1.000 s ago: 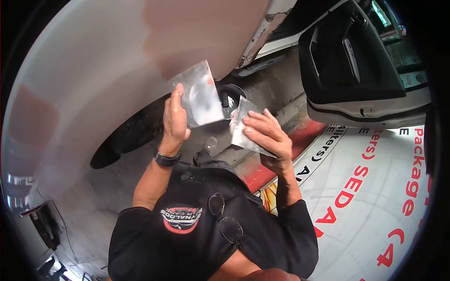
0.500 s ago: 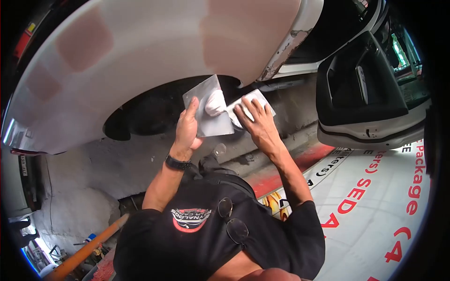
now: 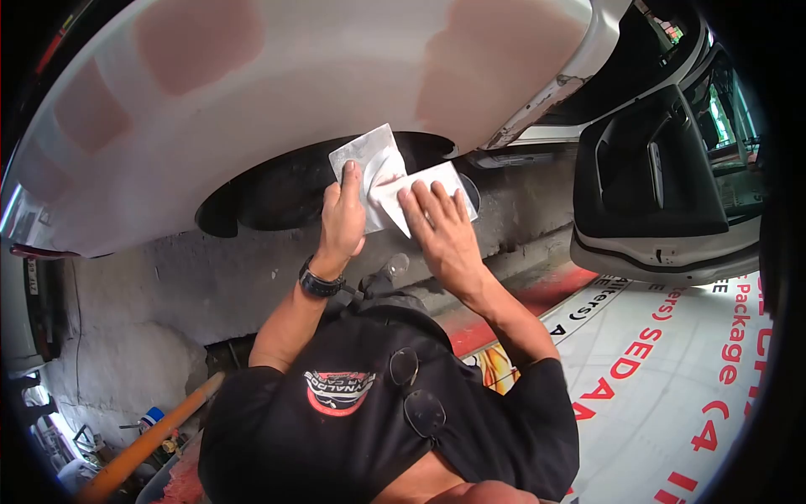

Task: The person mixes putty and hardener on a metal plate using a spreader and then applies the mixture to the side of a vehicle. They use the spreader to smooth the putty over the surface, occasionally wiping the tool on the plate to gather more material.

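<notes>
My left hand [image 3: 342,223] grips a flat grey mixing plate [image 3: 363,154], thumb on its face and fingers behind it. White body filler [image 3: 386,170] is smeared on the plate in a soft mound. My right hand [image 3: 442,235] is closed on a wide, pale filler spreader [image 3: 441,178], its fingers lying across the upper face. The spreader's left edge presses into the filler and overlaps the plate. Behind both stands a white car's panel [image 3: 336,76] with reddish-brown patches [image 3: 200,42] above a dark wheel arch [image 3: 277,189].
To the right, an open car door [image 3: 646,168] shows its black inner trim. A printed banner [image 3: 655,378] with red lettering covers the lower right. An orange pole [image 3: 155,437] slants at lower left, near a blue-capped container [image 3: 151,417]. Concrete floor [image 3: 151,336] lies below the car.
My right hand has brought the spreader left onto the plate, and the filler mound is now flattened and smeared under its edge. The view has shifted slightly, moving the car rightward in the picture.
</notes>
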`<state>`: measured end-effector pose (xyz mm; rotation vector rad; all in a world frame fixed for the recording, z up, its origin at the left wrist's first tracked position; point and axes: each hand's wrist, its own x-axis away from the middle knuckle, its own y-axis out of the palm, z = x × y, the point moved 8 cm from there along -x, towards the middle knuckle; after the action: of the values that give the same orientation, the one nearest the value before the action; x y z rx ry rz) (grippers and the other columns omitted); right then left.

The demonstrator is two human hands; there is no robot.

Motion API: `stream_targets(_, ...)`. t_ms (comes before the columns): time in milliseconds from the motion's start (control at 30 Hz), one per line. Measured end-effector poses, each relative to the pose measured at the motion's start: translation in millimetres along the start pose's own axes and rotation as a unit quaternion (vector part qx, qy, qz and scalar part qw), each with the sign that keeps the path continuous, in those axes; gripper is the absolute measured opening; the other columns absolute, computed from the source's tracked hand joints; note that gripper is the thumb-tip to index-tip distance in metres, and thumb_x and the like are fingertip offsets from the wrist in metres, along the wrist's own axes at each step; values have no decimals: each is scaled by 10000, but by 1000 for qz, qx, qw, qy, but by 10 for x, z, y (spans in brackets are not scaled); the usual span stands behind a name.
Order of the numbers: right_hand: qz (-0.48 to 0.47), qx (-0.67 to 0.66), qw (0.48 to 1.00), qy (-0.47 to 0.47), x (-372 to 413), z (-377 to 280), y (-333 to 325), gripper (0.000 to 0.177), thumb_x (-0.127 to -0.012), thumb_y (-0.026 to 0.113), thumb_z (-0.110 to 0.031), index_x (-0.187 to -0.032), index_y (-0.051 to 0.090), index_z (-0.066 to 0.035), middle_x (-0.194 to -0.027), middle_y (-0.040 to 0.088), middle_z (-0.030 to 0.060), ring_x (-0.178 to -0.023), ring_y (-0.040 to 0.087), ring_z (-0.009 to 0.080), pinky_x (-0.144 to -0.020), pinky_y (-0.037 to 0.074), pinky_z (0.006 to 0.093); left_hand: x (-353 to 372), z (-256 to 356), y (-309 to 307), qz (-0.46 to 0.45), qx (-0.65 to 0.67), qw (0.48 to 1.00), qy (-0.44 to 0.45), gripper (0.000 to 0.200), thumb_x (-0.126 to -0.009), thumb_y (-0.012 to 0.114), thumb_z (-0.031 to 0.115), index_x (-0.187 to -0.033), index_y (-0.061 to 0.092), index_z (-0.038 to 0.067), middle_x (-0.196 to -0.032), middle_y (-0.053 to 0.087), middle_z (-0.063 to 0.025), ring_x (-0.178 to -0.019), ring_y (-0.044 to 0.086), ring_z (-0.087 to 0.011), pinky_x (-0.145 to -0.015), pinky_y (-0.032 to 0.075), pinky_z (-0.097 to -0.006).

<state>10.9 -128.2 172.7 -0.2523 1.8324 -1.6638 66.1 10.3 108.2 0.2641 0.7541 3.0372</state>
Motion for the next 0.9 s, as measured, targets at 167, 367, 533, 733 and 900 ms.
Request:
stream_targets(167,96,32,994,46,-180,-155,-302,484,-864,546,-138,-1340,555,-50,-1343,538,172,-1266,493,414,-1054,341,622,228,173,-364,64,-99,992,-35,584,-1086,389,427,-929,687,-50,-799,666,-44,-687,576,-66,-615,484,-254)
stream_targets(367,64,52,996,-24,-200,-483,-384,474,-870,547,-140,-1333,552,-38,-1351,525,173,-1242,521,397,-1077,292,676,262,127,-648,52,-129,990,23,590,-1075,441,432,-659,580,38,-612,461,68,-582,354,-20,-488,293,-252)
stream_targets(533,30,54,995,-82,-195,-702,-161,403,-870,555,-167,-1251,636,-61,-1303,573,158,-1297,490,395,-1092,237,715,277,176,-569,7,-135,989,55,615,-1080,410,446,-738,668,4,-610,501,57,-589,363,-19,-490,291,-262)
stream_targets(733,72,-346,934,42,-246,-246,-367,718,-705,511,202,-1372,569,-56,-1348,578,193,-1232,576,373,-1068,445,393,283,22,-306,-139,173,972,-79,536,-1075,398,411,-1345,539,-30,-1296,627,-152,-1138,651,-246,-1001,523,-376)
stream_targets(900,-73,-4,997,-5,146,-124,215,633,-838,572,-8,-1456,457,-80,-1473,447,205,-1344,452,398,-1067,401,565,183,-19,-450,-62,218,974,-28,510,-1071,427,394,-1305,562,-39,-1269,640,-127,-1122,651,-208,-968,535,-353)
